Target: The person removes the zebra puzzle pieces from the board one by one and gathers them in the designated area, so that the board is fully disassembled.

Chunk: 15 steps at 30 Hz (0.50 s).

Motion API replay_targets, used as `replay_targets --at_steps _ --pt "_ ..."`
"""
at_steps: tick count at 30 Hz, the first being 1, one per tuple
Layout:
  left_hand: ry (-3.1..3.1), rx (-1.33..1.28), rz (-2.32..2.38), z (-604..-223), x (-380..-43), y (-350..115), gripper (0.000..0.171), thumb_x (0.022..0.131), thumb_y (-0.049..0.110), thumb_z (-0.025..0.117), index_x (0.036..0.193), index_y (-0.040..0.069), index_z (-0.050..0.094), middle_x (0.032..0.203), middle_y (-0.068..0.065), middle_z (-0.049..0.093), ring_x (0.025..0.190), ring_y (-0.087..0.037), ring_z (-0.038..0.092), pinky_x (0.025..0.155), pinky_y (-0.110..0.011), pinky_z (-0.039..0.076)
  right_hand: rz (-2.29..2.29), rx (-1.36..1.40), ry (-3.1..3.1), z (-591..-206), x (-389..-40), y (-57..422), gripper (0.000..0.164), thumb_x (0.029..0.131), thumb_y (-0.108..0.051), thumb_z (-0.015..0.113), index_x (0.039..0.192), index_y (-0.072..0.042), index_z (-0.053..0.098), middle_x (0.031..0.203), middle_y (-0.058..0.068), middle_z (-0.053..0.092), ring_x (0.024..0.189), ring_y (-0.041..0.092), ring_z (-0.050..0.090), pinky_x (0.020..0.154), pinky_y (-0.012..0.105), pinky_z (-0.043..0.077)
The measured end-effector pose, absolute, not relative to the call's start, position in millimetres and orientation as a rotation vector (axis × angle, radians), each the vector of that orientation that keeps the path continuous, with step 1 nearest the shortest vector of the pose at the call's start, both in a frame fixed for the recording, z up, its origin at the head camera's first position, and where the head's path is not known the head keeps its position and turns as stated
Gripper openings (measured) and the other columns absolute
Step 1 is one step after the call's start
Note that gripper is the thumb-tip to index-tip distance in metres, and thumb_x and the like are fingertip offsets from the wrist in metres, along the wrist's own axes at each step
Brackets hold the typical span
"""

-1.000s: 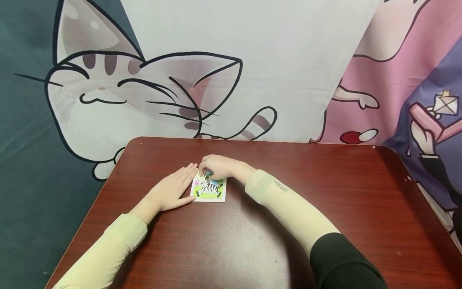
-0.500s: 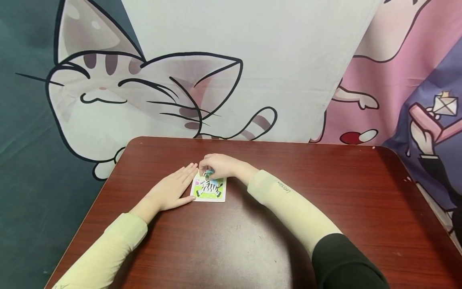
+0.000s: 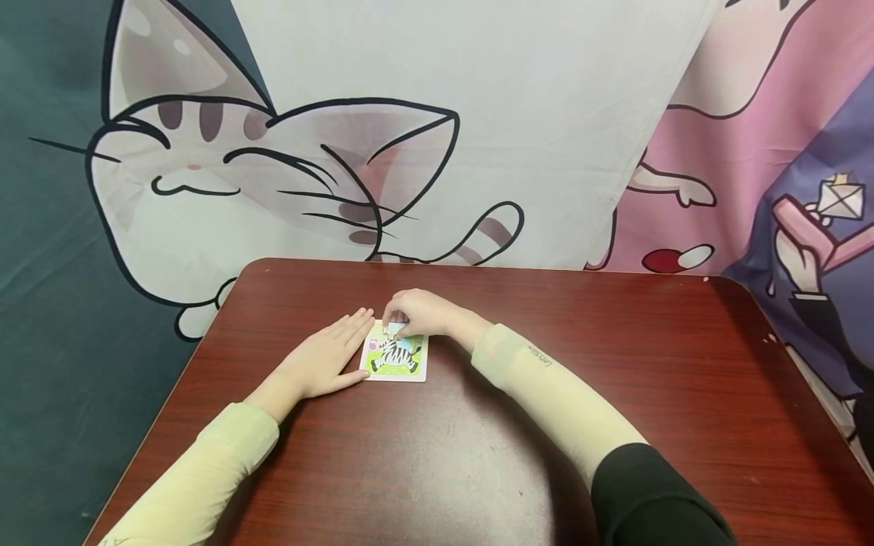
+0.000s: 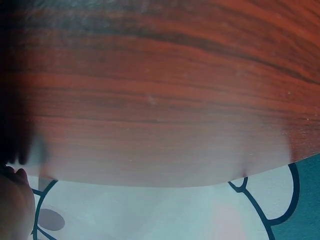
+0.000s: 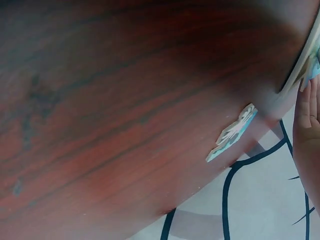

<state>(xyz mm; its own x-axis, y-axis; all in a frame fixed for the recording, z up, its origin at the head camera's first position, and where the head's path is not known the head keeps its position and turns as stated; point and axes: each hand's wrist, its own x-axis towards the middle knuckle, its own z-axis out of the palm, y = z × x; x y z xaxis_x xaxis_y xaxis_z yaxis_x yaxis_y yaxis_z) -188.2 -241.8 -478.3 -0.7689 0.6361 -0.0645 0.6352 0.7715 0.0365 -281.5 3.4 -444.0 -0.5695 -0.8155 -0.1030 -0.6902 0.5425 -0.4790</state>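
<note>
A small square puzzle board [image 3: 397, 371] with a zebra picture on green lies on the table, with a pale border. Flat along its left edge rests my left hand [image 3: 324, 358], fingers extended and thumb at the lower left corner. My right hand [image 3: 419, 312] reaches over the top of the board. Between its thumb and fingers it pinches a light blue puzzle piece [image 3: 394, 329] at the upper part of the picture. That piece [image 5: 314, 69] shows only partly at the edge of the right wrist view. The right hand hides the board's upper right corner.
In the right wrist view a loose flat piece [image 5: 232, 132], white and light blue, lies on the table beyond the board. The reddish-brown wooden table [image 3: 423, 470] ends at a far edge. A cat-printed cloth [image 3: 532, 114] hangs behind it.
The right hand shifts slightly right and away, its fingers opening up the view of the board's top. The dark teal patch under them now shows as light blue. The left hand stays put.
</note>
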Motion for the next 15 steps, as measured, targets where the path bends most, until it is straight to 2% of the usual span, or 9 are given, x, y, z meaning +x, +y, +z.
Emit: replay_targets --at_steps 9,15 --pt "2.885 1.047 0.034 -478.0 -188.3 -241.7 0.093 0.104 0.057 0.055 0.167 -0.002 0.024 0.177 -0.018 0.022 0.165 -0.032 0.023 0.135 -0.046 0.027 -0.604 -1.271 2.521 -449.4 -283.6 7.6 0.02 0.089 -0.017 0.087 0.106 -0.012 0.078 0.1 0.002 0.071 0.091 0.012 0.064 0.085 0.023 0.054" --pt "2.887 1.048 0.041 -477.7 -188.3 -241.9 0.092 0.104 0.057 0.056 0.167 -0.002 0.025 0.177 -0.018 0.023 0.165 -0.032 0.024 0.134 -0.047 0.028 -0.617 -1.275 2.54 -450.2 -282.6 8.1 0.019 0.089 -0.018 0.087 0.105 -0.012 0.077 0.098 0.001 0.069 0.088 0.011 0.061 0.082 0.022 0.052"
